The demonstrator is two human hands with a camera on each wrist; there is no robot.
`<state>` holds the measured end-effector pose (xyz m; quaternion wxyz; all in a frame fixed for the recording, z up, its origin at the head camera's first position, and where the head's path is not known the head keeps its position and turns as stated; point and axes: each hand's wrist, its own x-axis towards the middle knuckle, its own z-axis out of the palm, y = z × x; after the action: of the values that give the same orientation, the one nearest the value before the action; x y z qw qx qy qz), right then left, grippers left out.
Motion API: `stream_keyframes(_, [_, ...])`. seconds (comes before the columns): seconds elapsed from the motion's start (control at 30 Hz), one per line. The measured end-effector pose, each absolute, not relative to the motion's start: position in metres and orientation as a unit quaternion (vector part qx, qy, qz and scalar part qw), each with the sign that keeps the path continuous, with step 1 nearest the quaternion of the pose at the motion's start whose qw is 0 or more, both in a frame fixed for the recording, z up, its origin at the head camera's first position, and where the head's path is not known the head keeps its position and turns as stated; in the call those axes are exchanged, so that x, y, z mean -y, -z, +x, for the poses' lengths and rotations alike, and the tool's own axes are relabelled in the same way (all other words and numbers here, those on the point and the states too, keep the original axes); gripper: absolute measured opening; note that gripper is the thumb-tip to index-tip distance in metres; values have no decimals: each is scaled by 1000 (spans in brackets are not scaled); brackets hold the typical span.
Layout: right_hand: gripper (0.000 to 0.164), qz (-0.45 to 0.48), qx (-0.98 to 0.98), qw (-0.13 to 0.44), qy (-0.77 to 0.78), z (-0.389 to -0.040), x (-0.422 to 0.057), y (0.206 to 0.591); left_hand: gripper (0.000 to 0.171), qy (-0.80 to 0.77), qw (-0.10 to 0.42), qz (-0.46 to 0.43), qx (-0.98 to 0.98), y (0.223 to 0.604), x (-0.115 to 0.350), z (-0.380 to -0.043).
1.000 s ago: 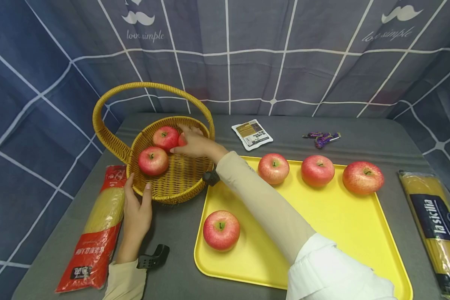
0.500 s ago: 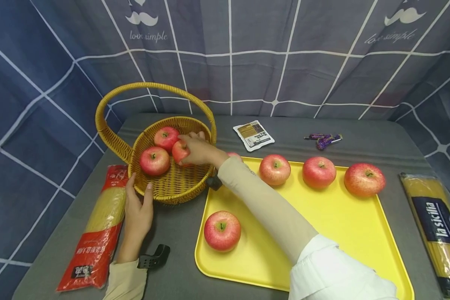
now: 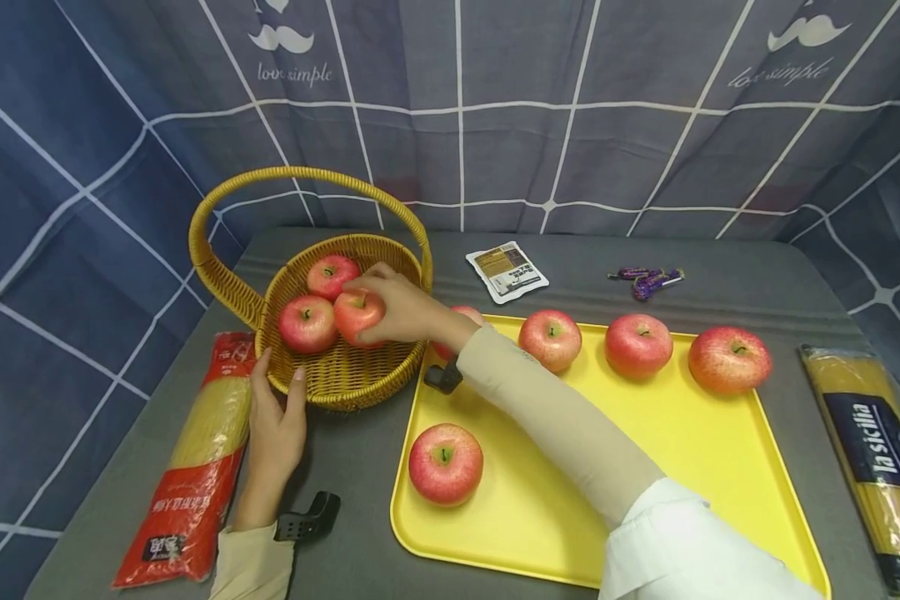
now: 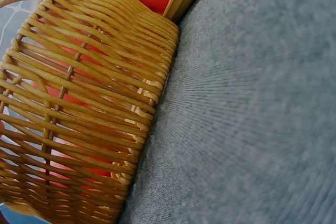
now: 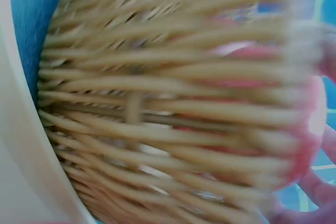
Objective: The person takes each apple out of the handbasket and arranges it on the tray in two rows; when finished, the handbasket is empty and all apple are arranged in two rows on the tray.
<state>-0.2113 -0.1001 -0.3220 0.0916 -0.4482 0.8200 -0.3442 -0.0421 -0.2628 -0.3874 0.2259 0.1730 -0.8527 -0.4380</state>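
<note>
In the head view, a yellow wicker basket (image 3: 356,379) with a tall handle stands at the left, with a red apple (image 3: 307,323) and another apple (image 3: 333,277) inside. My right hand (image 3: 401,304) reaches over its right rim and grips a third apple (image 3: 359,317) by the side, close to those two. My left hand (image 3: 277,425) touches the basket's near-left rim, fingers and thumb extended and spread apart. In the left wrist view, the basket's woven wall (image 4: 89,98) covers most of the apples. The right wrist view is blurred, with the gripped apple (image 5: 310,135) partly behind the wicker.
A yellow tray (image 3: 615,467) bears several apples, one (image 3: 446,464) at its near-left corner. A red noodle packet (image 3: 187,467) lies left of the basket. Behind the tray are a white-edged food packet (image 3: 507,272) and purple candies (image 3: 648,281); a spaghetti pack (image 3: 866,458) lies right.
My right hand has drawn nearer to me with the apple, which was mostly covered by the hand before and now shows clearly. The left hand stays at the rim.
</note>
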Motion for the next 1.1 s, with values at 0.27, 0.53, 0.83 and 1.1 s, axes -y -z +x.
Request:
stream_keyframes(0.27, [60,-477,-767,38,427,-173,11,298,60,441,217,165,855,386,260,-46])
stream_keyframes(0.53, [68,-451,-814,31,365,-121,-88,320,60,441,218,176,853,387,263,-42])
stream_keyframes(0.83, [73,-445,-811,-26,380,-69,-142,372,61,439,211,182,854,387,263,-42])
stream_keyframes(1.1, [73,-432,-833,-22,345,-53,-143,382,61,444,203,184,853,385,263,-41])
